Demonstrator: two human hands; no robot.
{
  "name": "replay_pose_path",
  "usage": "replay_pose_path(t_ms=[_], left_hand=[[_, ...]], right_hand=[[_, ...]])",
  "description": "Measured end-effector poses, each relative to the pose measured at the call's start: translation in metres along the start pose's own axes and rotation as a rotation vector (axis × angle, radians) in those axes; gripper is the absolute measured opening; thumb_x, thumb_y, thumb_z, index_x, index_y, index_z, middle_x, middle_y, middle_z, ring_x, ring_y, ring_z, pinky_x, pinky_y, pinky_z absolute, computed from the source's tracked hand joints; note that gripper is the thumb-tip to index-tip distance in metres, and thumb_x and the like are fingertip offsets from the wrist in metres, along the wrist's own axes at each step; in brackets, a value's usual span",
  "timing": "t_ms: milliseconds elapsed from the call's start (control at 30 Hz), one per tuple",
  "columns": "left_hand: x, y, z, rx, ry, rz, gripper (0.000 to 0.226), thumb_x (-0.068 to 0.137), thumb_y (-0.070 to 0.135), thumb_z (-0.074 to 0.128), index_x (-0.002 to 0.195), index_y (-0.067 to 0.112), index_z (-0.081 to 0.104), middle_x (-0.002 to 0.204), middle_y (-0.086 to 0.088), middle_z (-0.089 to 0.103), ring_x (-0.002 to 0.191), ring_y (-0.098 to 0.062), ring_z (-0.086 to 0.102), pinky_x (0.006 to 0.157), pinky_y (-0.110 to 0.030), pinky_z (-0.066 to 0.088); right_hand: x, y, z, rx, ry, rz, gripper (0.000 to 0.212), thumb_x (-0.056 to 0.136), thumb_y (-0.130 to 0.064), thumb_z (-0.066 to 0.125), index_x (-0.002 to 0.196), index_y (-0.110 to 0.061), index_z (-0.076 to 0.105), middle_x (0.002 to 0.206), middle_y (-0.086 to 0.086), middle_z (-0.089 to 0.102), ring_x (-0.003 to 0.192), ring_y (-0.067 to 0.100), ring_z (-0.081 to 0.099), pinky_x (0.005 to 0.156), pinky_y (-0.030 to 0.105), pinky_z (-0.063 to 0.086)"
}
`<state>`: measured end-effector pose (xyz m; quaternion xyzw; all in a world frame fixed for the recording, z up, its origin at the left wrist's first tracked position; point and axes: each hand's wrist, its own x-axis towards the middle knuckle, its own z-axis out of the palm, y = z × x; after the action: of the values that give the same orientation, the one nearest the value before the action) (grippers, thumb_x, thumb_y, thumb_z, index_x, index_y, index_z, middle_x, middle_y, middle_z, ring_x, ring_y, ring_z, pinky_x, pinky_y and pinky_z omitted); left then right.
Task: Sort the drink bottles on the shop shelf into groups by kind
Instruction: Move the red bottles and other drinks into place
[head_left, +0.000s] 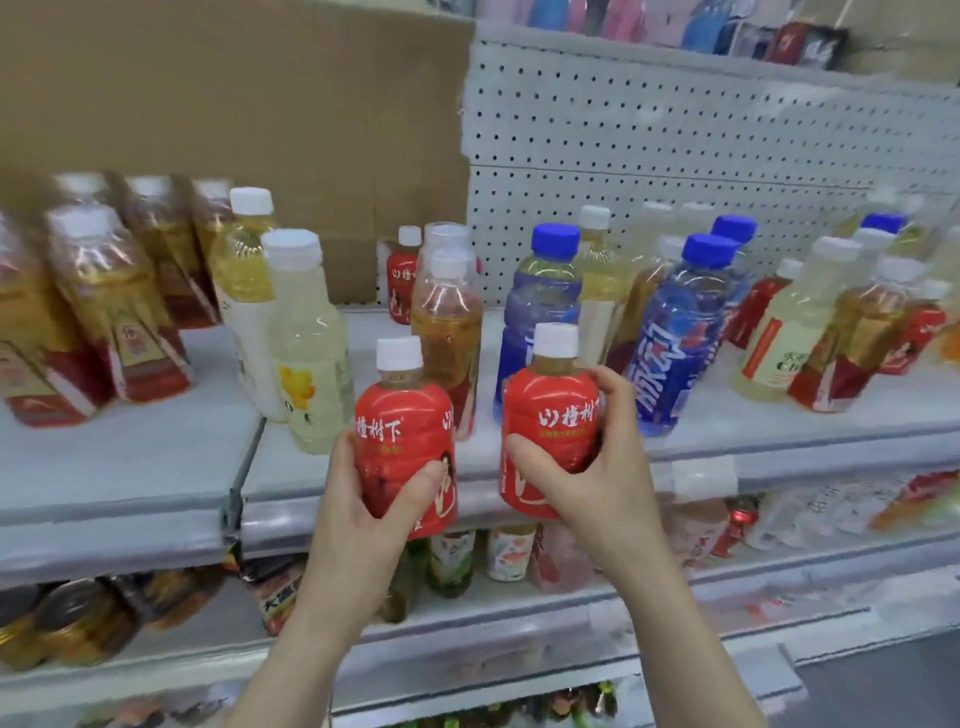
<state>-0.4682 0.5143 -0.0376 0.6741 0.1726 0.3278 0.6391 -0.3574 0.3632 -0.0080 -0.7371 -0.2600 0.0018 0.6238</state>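
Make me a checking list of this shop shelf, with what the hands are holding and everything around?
Surface: grey shelf, bare patches at the front.
Job's things: two red-label bottles, one in the left hand at, one in the right hand at; a third red-label bottle stands at the back. Blue-cap bottles in the middle; pale yellow bottles left of centre; amber tea bottles grouped far left.
Clutter: mixed bottles on the right, not yet sorted.
Hands: both shut around bottles, held in front of the shelf edge.
Cables: nothing seen.
Surroundings: cardboard and pegboard behind; more drinks on the lower shelf.
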Motion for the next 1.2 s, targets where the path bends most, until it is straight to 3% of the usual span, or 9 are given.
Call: replay_pose_path(t_ms=[100, 200, 367, 433, 533, 733, 900, 1000, 1200], left_hand=[[-0.008, -0.001, -0.007, 0.002, 0.171, 0.01, 0.057, 0.059, 0.063, 0.071, 0.112, 0.055, 0.053, 0.106, 0.02, 0.069, 0.098, -0.003, 0.068, 0.084, -0.03, 0.053], [-0.023, -0.003, -0.018, 0.011, 0.338, -0.001, 0.06, 0.056, 0.063, 0.071, 0.112, 0.05, 0.055, 0.102, 0.021, 0.069, 0.093, -0.002, 0.068, 0.08, -0.028, 0.053], [-0.047, -0.007, -0.036, 0.022, 0.512, -0.019, 0.071, 0.049, 0.069, 0.077, 0.113, 0.046, 0.056, 0.102, 0.013, 0.07, 0.091, -0.003, 0.069, 0.068, -0.021, 0.056], [-0.054, -0.006, -0.043, 0.03, 0.533, -0.026, 0.069, 0.051, 0.066, 0.076, 0.114, 0.047, 0.056, 0.106, 0.009, 0.069, 0.094, -0.007, 0.069, 0.076, -0.027, 0.056], [-0.059, 0.0, -0.054, 0.034, 0.536, -0.026, 0.062, 0.052, 0.064, 0.073, 0.11, 0.05, 0.055, 0.109, 0.006, 0.067, 0.096, -0.01, 0.068, 0.082, -0.032, 0.053], [-0.057, 0.013, -0.083, 0.072, 0.487, -0.034, 0.067, 0.049, 0.068, 0.069, 0.111, 0.047, 0.051, 0.11, 0.004, 0.065, 0.101, -0.012, 0.063, 0.08, -0.029, 0.05], [-0.051, 0.011, -0.102, 0.068, 0.427, -0.033, 0.064, 0.051, 0.067, 0.069, 0.109, 0.044, 0.053, 0.105, 0.006, 0.067, 0.091, -0.001, 0.066, 0.075, -0.023, 0.048], [-0.046, 0.011, -0.106, 0.06, 0.387, -0.04, 0.062, 0.05, 0.068, 0.068, 0.105, 0.044, 0.053, 0.103, 0.007, 0.067, 0.091, -0.004, 0.066, 0.074, -0.026, 0.049], [-0.034, 0.003, -0.111, 0.048, 0.279, -0.058, 0.07, 0.049, 0.069, 0.068, 0.112, 0.046, 0.052, 0.106, 0.007, 0.066, 0.094, -0.006, 0.065, 0.08, -0.036, 0.055]], right_hand=[[0.013, -0.004, 0.013, 0.007, -0.15, -0.043, 0.072, 0.071, -0.028, 0.089, 0.116, -0.052, 0.038, 0.103, -0.03, 0.061, 0.092, -0.006, 0.066, 0.07, 0.016, 0.056], [0.016, -0.007, 0.029, -0.006, -0.29, -0.103, 0.073, 0.071, -0.025, 0.088, 0.118, -0.049, 0.039, 0.106, -0.021, 0.064, 0.092, -0.004, 0.067, 0.073, 0.015, 0.055], [0.015, -0.011, 0.063, -0.062, -0.394, -0.202, 0.079, 0.069, -0.043, 0.086, 0.121, -0.063, 0.03, 0.122, -0.024, 0.051, 0.114, 0.006, 0.057, 0.093, 0.035, 0.055], [0.014, -0.013, 0.078, -0.094, -0.401, -0.218, 0.081, 0.073, -0.045, 0.084, 0.127, -0.062, 0.026, 0.127, -0.024, 0.045, 0.118, 0.004, 0.051, 0.097, 0.03, 0.051], [0.019, -0.017, 0.098, -0.183, -0.358, -0.24, 0.084, 0.082, -0.041, 0.079, 0.145, -0.039, 0.024, 0.142, -0.013, 0.034, 0.118, -0.003, 0.039, 0.094, 0.01, 0.033], [0.021, -0.019, 0.132, -0.513, -0.13, -0.339, 0.077, 0.089, -0.034, 0.074, 0.149, -0.02, 0.027, 0.149, 0.002, 0.036, 0.134, 0.019, 0.045, 0.105, 0.028, 0.04], [0.022, -0.014, 0.149, -0.732, 0.031, -0.29, 0.091, 0.086, -0.041, 0.074, 0.155, -0.008, 0.024, 0.156, 0.016, 0.035, 0.139, 0.032, 0.041, 0.112, 0.042, 0.039], [0.017, -0.01, 0.15, -0.805, 0.181, -0.399, 0.102, 0.077, -0.04, 0.081, 0.155, -0.011, 0.023, 0.152, 0.02, 0.038, 0.132, 0.037, 0.047, 0.103, 0.046, 0.048], [0.021, 0.003, 0.153, -0.943, 0.11, -0.41, 0.093, 0.067, -0.017, 0.093, 0.144, -0.019, 0.042, 0.14, 0.018, 0.054, 0.12, 0.036, 0.057, 0.078, 0.039, 0.06]])
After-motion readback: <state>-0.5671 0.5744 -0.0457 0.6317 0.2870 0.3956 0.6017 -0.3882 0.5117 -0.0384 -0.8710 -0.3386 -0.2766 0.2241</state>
